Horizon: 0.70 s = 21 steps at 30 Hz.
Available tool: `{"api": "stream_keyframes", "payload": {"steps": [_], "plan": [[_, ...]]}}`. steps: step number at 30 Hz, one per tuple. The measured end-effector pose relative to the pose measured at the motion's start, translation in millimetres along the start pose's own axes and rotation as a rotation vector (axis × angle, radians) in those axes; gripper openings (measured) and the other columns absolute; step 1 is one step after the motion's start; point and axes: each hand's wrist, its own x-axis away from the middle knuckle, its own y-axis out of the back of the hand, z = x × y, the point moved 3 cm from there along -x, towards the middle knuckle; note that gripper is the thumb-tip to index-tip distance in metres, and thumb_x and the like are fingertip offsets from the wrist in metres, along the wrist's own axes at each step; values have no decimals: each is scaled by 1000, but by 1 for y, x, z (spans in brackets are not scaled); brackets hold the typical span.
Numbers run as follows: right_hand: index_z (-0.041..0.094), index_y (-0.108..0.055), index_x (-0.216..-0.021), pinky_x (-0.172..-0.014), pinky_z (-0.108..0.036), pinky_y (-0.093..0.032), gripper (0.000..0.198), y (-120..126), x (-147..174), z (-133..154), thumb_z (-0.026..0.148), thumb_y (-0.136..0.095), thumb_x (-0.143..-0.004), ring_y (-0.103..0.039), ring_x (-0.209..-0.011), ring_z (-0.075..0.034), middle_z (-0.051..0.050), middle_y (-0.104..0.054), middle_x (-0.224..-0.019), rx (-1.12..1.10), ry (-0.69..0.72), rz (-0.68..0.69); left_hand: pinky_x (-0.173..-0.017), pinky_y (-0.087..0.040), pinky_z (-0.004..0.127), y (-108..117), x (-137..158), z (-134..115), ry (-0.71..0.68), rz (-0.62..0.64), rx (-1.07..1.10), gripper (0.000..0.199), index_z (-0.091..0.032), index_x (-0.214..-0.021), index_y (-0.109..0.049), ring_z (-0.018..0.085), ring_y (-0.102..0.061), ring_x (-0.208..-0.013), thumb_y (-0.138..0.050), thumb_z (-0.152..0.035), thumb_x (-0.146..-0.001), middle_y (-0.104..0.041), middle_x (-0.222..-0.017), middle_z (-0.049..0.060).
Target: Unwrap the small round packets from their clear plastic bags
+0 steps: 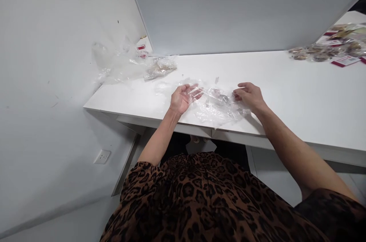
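Observation:
A crinkled clear plastic bag lies spread on the white tabletop between my hands. My left hand is at its left side, palm up, with the fingers seen through the film and the thumb over it; it is closed on the plastic. Inside or under the film, toward the right, is a small dark greyish item, too blurred to name. My right hand hovers by the bag's right edge, its fingers bent and apart, with nothing visible in them. Whether its fingertips touch the film I cannot tell.
A heap of clear plastic bags sits at the table's left end against the wall, beside a filled plastic packet. Several packets with red-and-white labels lie at the far right. A grey panel stands along the table's back.

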Motion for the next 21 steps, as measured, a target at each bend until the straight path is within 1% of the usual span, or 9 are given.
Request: {"api": "stream_keyframes", "payload": {"steps": [2,4,5,7,9,12,15,18,21], "plan": [[18,-66,-119,-85,-52,-59,38,10,-2,-4,33,-61,-84,-69,-90,-29,-14,-73,-106,65,28,-109,-99,-56,45,12,0,0,-24,-54,-46,9,-16,-82,-55,27,-75,-107,-52,-18,-90,-74,-97,9],[18,-68,-119,-92,-55,-56,36,11,2,4,33,-56,-88,-67,-101,-32,-16,-71,-115,173,167,-145,-90,-58,39,24,0,4,-35,-104,-122,4,-17,-84,-55,24,-77,-94,-55,-19,-88,-73,-94,8],[19,-68,-120,-94,-58,-55,35,7,6,11,35,-54,-92,-65,-108,-33,-17,-71,-118,235,259,-123,-83,-59,36,29,0,7,-37,-121,-164,3,-17,-86,-55,22,-77,-86,-56,-20,-88,-73,-93,7],[20,-69,-123,-100,-63,-51,37,-12,16,30,38,-49,-98,-59,-122,-37,-16,-69,-126,370,458,-10,-67,-55,29,36,0,14,-48,-136,-238,4,-18,-90,-54,18,-73,-70,-55,-21,-88,-74,-91,7],[20,-67,-129,-106,-66,-45,40,-38,25,46,41,-47,-101,-51,-134,-39,-15,-66,-135,496,626,168,-55,-48,24,39,3,20,-78,-143,-284,6,-19,-94,-53,14,-66,-56,-54,-23,-89,-72,-80,4],[23,-64,-136,-110,-64,-43,43,-70,32,57,44,-46,-103,-42,-143,-40,-14,-59,-147,664,780,410,-44,-36,19,43,11,22,-157,-156,-307,11,-20,-98,-52,8,-49,-40,-58,-26,-90,-57,-59,-6],[26,-64,-136,-106,-63,-46,45,-74,22,46,49,-41,-105,-46,-139,-40,-14,-54,-151,737,736,448,-39,-25,18,52,24,19,-205,-203,-332,16,-20,-102,-55,4,-35,-35,-63,-26,-89,-45,-54,-11],[25,-65,-137,-101,-65,-48,51,-55,9,27,51,-35,-106,-50,-133,-43,-17,-53,-150,712,636,354,-38,-21,17,62,34,16,-208,-248,-345,20,-20,-105,-58,4,-31,-36,-64,-22,-86,-40,-53,-12],[23,-67,-136,-103,-66,-46,50,-32,8,16,48,-37,-105,-50,-134,-44,-19,-56,-146,639,567,275,-38,-22,18,66,39,18,-205,-265,-356,20,-20,-104,-60,5,-31,-37,-64,-19,-84,-41,-53,-11]]}}
